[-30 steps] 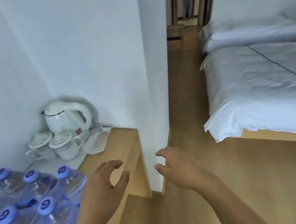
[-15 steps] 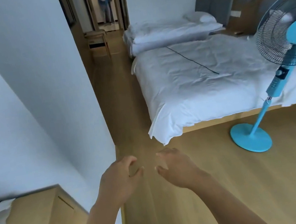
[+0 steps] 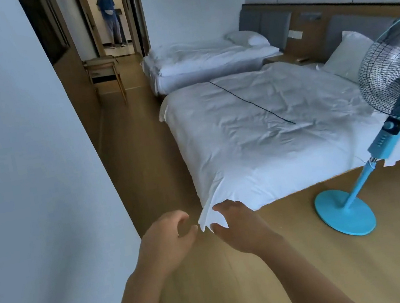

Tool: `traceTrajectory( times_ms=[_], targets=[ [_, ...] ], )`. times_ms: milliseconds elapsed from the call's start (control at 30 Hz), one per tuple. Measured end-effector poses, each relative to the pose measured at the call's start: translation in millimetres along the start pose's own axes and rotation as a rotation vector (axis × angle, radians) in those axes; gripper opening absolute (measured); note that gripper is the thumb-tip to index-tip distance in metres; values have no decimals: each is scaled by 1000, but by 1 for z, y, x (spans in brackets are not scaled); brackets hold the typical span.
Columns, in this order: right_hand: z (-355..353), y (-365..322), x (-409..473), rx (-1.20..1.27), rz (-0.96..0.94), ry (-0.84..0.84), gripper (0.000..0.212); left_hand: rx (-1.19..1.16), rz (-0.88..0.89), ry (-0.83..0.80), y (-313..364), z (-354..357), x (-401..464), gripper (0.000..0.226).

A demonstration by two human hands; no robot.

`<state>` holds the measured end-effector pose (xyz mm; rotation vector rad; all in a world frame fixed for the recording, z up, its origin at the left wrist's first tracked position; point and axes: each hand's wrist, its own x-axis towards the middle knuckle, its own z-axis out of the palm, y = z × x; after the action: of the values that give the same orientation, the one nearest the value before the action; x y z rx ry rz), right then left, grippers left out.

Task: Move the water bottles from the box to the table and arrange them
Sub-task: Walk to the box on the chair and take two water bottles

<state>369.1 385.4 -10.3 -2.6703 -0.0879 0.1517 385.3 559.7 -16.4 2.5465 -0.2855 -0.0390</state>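
No water bottle, box or table shows in the head view at this moment. My left hand (image 3: 167, 243) and my right hand (image 3: 239, 226) hang side by side in front of me over the wooden floor (image 3: 290, 268), fingers loosely curled, holding nothing. The corner of the near bed's white sheet (image 3: 208, 218) lies behind the gap between them; whether my right fingers touch it I cannot tell.
A white wall (image 3: 27, 178) stands close on my left. Two beds fill the right: the near bed (image 3: 269, 135) and the far bed (image 3: 206, 64). A blue pedestal fan (image 3: 344, 212) stands right. A wooden chair (image 3: 105, 72) and a person (image 3: 109, 16) are down the corridor.
My view has swung right, away from the table with the bottles and kettle, which have left the frame. The beds and fan have come into view. Both hands stayed empty in front of me.
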Motion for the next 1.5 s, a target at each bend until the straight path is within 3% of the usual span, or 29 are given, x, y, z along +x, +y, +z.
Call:
traceTrajectory(
  times_ms=[333,667,933,1500],
  targets=[
    [-11,38,200,-36,-20,-8,41,26,-51,-24,-37,6,195,38],
    [-70,86,455,-63,-98,-58,48,-38,-135,39,-53,-1,428,34],
    [-63,76,632,-40,-163,-127,49,-29,-228,72,-110,-23,584,31],
    [-91,14,1059,-22,-72,-120,43,47,-159,25,-247,-128,1005,31]
  ],
)
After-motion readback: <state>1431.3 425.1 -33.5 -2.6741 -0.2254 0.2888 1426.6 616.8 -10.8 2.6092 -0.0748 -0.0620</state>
